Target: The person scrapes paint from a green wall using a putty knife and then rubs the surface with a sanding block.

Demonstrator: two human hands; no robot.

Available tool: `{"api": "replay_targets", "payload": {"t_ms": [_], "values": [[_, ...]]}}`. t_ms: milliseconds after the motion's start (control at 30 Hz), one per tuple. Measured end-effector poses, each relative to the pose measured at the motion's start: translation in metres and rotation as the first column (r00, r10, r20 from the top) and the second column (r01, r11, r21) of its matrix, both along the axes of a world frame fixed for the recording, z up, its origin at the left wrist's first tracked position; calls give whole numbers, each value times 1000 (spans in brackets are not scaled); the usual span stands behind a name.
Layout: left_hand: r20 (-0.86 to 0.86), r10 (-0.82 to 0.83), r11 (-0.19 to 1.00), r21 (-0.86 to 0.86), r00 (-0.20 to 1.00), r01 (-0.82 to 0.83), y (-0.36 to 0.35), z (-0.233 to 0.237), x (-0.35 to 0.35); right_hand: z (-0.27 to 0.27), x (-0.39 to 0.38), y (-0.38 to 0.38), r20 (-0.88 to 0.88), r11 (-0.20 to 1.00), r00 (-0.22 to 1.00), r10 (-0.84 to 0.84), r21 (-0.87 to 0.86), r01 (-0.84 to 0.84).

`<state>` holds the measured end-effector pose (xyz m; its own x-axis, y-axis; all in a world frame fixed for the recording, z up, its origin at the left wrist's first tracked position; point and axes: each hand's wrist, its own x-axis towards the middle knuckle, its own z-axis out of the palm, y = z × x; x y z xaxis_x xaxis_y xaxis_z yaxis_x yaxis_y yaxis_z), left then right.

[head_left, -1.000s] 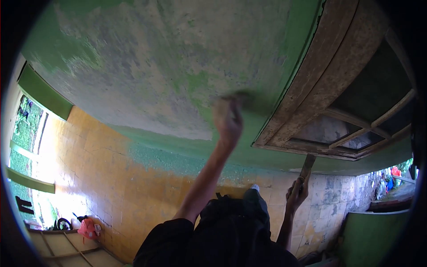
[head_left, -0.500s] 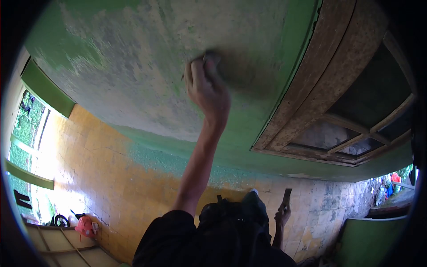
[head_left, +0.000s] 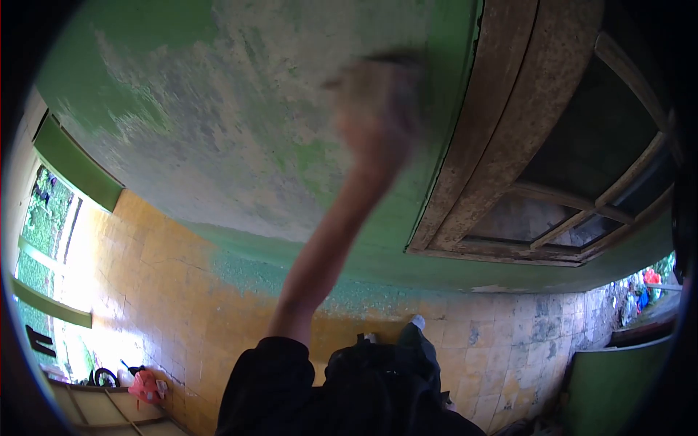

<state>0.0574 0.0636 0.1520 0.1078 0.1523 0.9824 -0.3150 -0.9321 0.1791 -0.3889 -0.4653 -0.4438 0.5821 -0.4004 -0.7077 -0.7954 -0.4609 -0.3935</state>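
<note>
My left hand [head_left: 378, 109] is up against the green wall [head_left: 291, 152], smeared by motion. Its fingers are closed round a dark flat piece [head_left: 396, 58], whose edges stick out past the hand; its exact kind is too blurred to make out. Around the hand, the wall shows worn grey patches between remains of green paint. Low beside my body, only a small bit of what seems to be my right hand [head_left: 448, 401] shows; its fingers and anything in them are hidden.
A wooden window frame [head_left: 502, 138] with glass panes borders the wall on the right. Below lies a yellowish tiled floor [head_left: 174, 291] with green dust along the wall's foot. A pink bag [head_left: 147, 386] sits lower left; a green panel [head_left: 618, 389] stands lower right.
My left hand has moved up and to the right along the wall, towards the window frame. My right hand, earlier raised with a dark flat tool, has dropped almost behind my body.
</note>
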Motion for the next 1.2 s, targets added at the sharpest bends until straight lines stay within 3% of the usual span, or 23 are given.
{"api": "replay_targets", "payload": {"t_ms": [33, 100, 167, 200, 233, 267, 300, 333, 367, 433, 467, 500, 600, 700, 767, 867, 933, 1033, 1067, 1100, 1133, 1167, 1200], "values": [[-43, 21, 990, 144, 999, -14, -21, -13, 7, -2, -1, 8, -57, 999, 998, -29, 12, 30], [-256, -72, 965, 228, 964, 133, -50, -64, 5, 24, 18, 22, -31, 999, 999, 25, 36, -24], [-222, -103, 961, 228, 970, 154, -26, -107, -9, 53, 31, 34, 26, 997, 999, 29, 64, -30], [-337, 7, 969, 236, 942, 78, 4, -126, -22, 62, 38, 44, 78, 996, 997, -8, 91, 1], [-258, 3, 978, 200, 966, 50, 33, -110, -34, 64, 43, 48, 129, 992, 991, -44, 121, 28], [-166, 101, 991, 101, 981, -85, 59, -88, -37, 64, 46, 52, 102, 988, 993, -65, 145, 50], [-5, 134, 991, 25, 991, -134, 81, -52, -35, 58, 45, 57, 69, 982, 994, -87, 174, 74], [46, 142, 988, -67, 989, -139, 91, -8, -36, 51, 38, 57, 30, 975, 994, -109, 197, 101], [125, 144, 987, -86, 982, -134, 88, 30, -32, 53, 40, 60, -63, 987, 996, -65, 142, 73], [230, 140, 990, -36, 963, -135, 78, 78, -17, 66, 41, 63, -56, 993, 998, -3, 116, 10], [252, 126, 989, 38, 960, -140, 60, 86, -5, 71, 43, 66, -51, 994, 998, 29, 103, -23], [120, 62, 992, 100, 991, -74, 36, 79, 1, 72, 47, 67, -62, 992, 998, 15, 127, -7], [-84, 58, 876, 482, 995, -11, -31, 17, 10, 56, 45, 57, -87, 979, 996, -25, 200, 42], [-57, -17, 871, 489, 998, 43, -5, -33, 6, 44, 40, 42, -65, 965, 996, -67, 249, 81], [-92, 168, 893, 435, 981, -112, 48, -17, -9, 40, 36, 36, -45, 962, 993, -105, 248, 113], [279, 289, 899, 249, 916, -359, 113, 80, -10, 42, 35, 40, -62, 961, 991, -115, 248, 127], [336, 276, 933, 133, 900, -335, 116, 144, -15, 47, 37, 43, -75, 960, 991, -111, 250, 127], [389, 143, 970, 127, 910, -207, 64, 170, -19, 51, 46, 52, -93, 962, 990, -104, 245, 124], [-281, 423, 894, -24, 862, -447, 45, 152, -11, 50, 48, 56, -95, 960, 990, -103, 250, 124], [-95, 262, 960, 132, 960, -248, 34, 117, 2, 50, 49, 59, -98, 960, 990, -102, 252, 124], [17, 66, 938, 340, 998, -68, 23, 82, 15, 50, 49, 61, -100, 959, 990, -101, 255, 124], [-89, 118, 873, 484, 989, -61, 4, 40, 11, 50, 50, 63, -103, 959, 990, -98, 256, 121], [-159, 33, 836, 545, 987, 60, -11, 0, 8, 48, 51, 63, -100, 959, 990, -95, 257, 118]]}}
